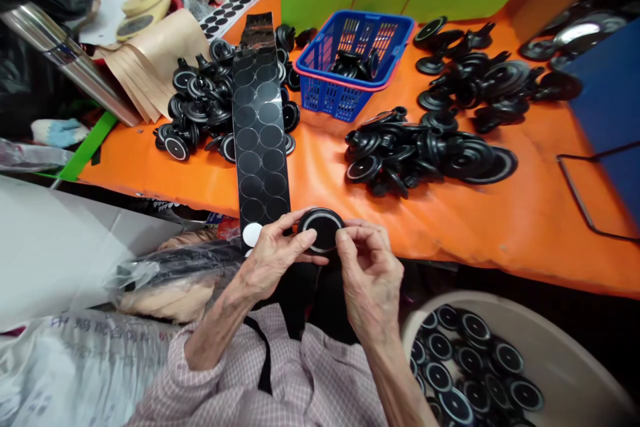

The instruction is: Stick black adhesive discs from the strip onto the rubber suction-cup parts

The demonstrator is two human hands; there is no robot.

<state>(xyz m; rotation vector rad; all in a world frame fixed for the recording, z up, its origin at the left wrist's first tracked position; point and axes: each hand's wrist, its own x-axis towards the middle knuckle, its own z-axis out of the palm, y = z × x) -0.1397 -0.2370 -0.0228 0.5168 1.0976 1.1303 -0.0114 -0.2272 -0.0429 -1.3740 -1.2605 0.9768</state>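
At the front edge of an orange table (500, 227), a bare left hand (275, 252) curls around a black disc (329, 215) while the right hand (371, 267) pinches its opposite side, apparently seating the round facing (326, 233) beside a strip of dark circles (261, 139), with even pressing likely called for next.

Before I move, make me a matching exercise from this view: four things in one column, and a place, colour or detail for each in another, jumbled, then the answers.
Things:
1. Black disc
2. Basket
3. Strip of circles
4. Round tub

Descriptions:
A. Beige, in the lower right of the view
B. Has a white circle near its lower end
C. In the left hand, with the right hand at its rim
D. Blue, standing on the orange table

Pairs: 1-C, 2-D, 3-B, 4-A.
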